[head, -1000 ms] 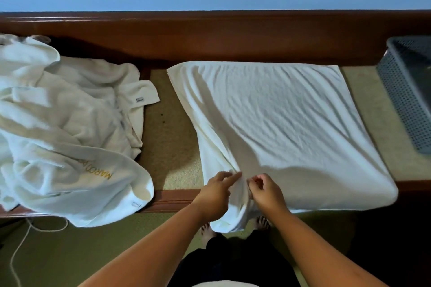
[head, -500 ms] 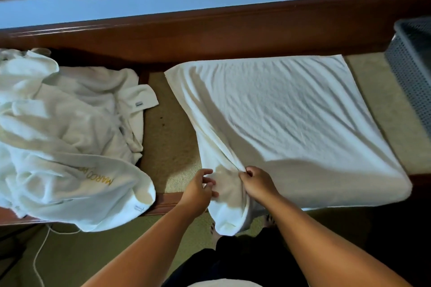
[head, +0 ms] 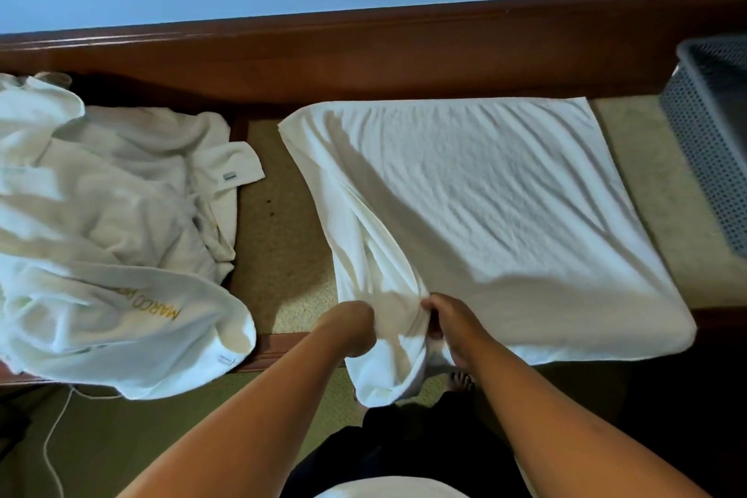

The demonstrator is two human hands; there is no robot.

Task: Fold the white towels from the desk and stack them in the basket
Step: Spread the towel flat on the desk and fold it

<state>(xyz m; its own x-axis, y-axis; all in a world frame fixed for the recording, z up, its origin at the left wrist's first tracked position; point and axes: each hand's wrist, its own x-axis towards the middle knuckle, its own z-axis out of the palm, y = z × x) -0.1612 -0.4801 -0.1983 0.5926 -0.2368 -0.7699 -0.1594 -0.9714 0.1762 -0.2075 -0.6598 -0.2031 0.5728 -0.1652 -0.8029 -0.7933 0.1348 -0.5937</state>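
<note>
I see the long brown wooden desk with a beige top (head: pixel 283 255) carrying the same load as a second ago. The large flat white terry towel (head: pixel 505 214) lies spread across its middle and right, and the crumpled heap of white towels with gold lettering (head: pixel 113 247) sits untouched at the left. The grey perforated plastic basket (head: pixel 711 158) stands at the far right, well apart from the spread towel; I cannot see inside it. The change is small. The left hand (head: pixel 351 325) and right hand (head: pixel 452 325), which were pinching side by side at the near edge, are now slightly parted. Both are clenched round the towel's bunched near-left corner, which hangs over the desk's near edge. I judge this is a firmer hold being taken for the next fold, so stacking is some way off.
</note>
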